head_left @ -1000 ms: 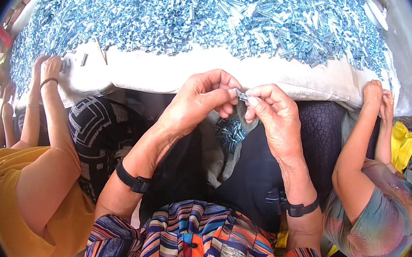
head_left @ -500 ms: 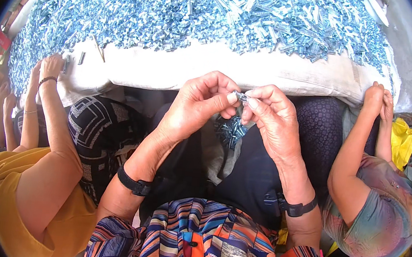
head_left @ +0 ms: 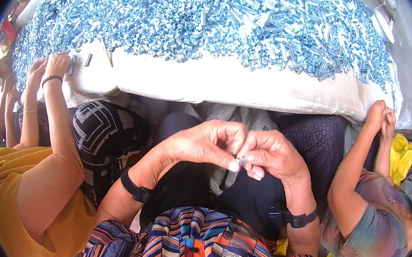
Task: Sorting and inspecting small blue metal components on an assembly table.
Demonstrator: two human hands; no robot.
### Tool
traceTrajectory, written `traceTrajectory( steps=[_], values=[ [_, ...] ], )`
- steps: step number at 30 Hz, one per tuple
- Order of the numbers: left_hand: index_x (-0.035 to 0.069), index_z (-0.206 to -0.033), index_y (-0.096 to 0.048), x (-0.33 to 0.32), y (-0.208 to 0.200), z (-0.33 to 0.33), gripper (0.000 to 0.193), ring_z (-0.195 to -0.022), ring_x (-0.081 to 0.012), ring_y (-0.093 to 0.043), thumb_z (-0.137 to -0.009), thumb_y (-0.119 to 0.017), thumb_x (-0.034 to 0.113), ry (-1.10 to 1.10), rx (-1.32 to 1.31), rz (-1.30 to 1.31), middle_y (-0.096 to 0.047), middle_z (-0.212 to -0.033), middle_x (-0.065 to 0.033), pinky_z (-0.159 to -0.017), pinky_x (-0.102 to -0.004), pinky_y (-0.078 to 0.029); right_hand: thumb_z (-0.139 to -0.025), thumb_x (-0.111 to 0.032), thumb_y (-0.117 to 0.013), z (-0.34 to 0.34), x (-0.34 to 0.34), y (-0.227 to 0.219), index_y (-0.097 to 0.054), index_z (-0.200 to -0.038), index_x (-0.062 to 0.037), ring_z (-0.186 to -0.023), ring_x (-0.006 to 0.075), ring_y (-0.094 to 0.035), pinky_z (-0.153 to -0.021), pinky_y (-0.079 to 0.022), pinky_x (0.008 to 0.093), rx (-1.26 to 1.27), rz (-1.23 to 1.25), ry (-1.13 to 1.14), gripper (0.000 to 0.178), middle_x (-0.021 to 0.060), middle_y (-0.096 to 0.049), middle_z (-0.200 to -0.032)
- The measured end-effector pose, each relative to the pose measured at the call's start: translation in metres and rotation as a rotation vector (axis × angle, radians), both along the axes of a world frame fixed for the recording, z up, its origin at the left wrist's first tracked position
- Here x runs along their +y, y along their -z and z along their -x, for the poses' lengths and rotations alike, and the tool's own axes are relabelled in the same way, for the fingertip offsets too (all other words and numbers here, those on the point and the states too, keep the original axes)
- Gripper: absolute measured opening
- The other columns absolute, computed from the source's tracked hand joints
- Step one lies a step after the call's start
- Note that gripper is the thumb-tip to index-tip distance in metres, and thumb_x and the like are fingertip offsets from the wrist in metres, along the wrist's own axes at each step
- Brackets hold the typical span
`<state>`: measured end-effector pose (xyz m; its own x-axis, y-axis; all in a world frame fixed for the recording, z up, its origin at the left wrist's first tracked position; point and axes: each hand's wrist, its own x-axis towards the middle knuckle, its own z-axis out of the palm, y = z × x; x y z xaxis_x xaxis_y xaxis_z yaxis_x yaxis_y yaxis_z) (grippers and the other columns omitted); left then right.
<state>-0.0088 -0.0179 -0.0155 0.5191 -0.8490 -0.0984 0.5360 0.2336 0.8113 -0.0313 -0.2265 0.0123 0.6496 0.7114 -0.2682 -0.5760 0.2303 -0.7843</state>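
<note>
Over my lap, my left hand (head_left: 209,141) and my right hand (head_left: 279,156) meet with their fingertips together. Pinched between both thumbs and forefingers is a small shiny metal piece (head_left: 241,160), mostly covered by the fingers, so its exact shape cannot be made out. Beyond the hands, a wide heap of short, bluish-silver metal tube pieces (head_left: 177,21) spreads over a pale cloth (head_left: 171,76). Neither hand touches the heap.
A person in a mustard top (head_left: 35,200) sits at my left and another in a multicoloured top (head_left: 373,223) at my right, their hands at the cloth's edge. A thin stick (head_left: 106,52) and a loose metal piece (head_left: 88,60) lie front left. A yellow bag (head_left: 402,157) is at far right.
Both hands have come down toward my body with the metal piece still between them. They now cover the metal pieces seen in my lap before. The view has tilted slightly.
</note>
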Motion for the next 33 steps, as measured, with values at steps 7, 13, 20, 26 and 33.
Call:
traceTrajectory(
  steps=[7, 13, 20, 26, 33],
  values=[
    [0.005, -0.091, -0.06, 0.032, -0.015, -0.019, 0.021, -0.074, -0.0058, -0.051, -0.076, -0.075, 0.007, -0.031, -0.413, -0.395, -0.056, -0.078, 0.003, -0.064, -0.0227, -0.042, -0.088, -0.014, -0.061, -0.006, -0.002, -0.004, -0.063, -0.088, 0.0008, -0.069, 0.0077, -0.058, -0.063, -0.047, 0.0223, -0.363, 0.371, -0.085, 0.014, 0.0031, -0.063, -0.076],
    [0.001, -0.098, -0.062, 0.036, -0.019, -0.061, 0.019, -0.067, -0.0209, -0.057, -0.079, -0.062, 0.005, -0.863, -1.142, -0.955, -0.055, -0.077, -0.0098, -0.064, -0.031, -0.045, -0.089, -0.011, -0.057, -0.061, -0.004, -0.017, -0.063, -0.096, 0.0009, -0.074, 0.0064, -0.055, -0.069, -0.046, 0.0241, -0.676, 0.819, 0.288, 0.016, 0.0012, -0.061, -0.078],
    [0.011, -0.102, -0.064, 0.02, 0.001, -0.092, 0.022, -0.077, -0.0298, -0.059, -0.08, -0.06, 0.01, -0.893, -1.357, -1.242, -0.055, -0.082, -0.0102, -0.067, -0.0391, -0.047, -0.083, -0.005, -0.053, -0.144, 0.027, -0.013, -0.06, -0.103, -0.0019, -0.066, 0.0202, -0.059, -0.062, -0.046, 0.0314, -1.331, 1.107, 0.48, 0.021, 0.0137, -0.061, -0.076],
    [0.01, -0.08, -0.057, 0.017, 0.008, -0.095, 0.004, -0.075, -0.03, -0.057, -0.076, -0.058, 0.011, -0.947, -1.377, -1.212, -0.05, -0.075, -0.0092, -0.062, -0.0424, -0.046, -0.082, -0.01, -0.055, -0.174, 0.041, 0.005, -0.06, -0.107, -0.0082, -0.082, 0.0353, -0.062, -0.072, -0.05, 0.0437, -1.544, 1.403, 0.352, 0.025, 0.0159, -0.064, -0.094],
    [0.005, -0.087, -0.058, 0.028, -0.004, -0.092, 0.012, -0.069, -0.0209, -0.059, -0.077, -0.064, 0.011, -0.961, -0.909, -0.838, -0.057, -0.08, -0.0079, -0.061, -0.0354, -0.046, -0.077, -0.004, -0.056, -0.165, 0.045, 0.003, -0.055, -0.095, -0.0053, -0.074, 0.0368, -0.061, -0.065, -0.049, 0.0456, -1.511, 1.283, 0.51, 0.018, 0.0174, -0.062, -0.084]
  ],
)
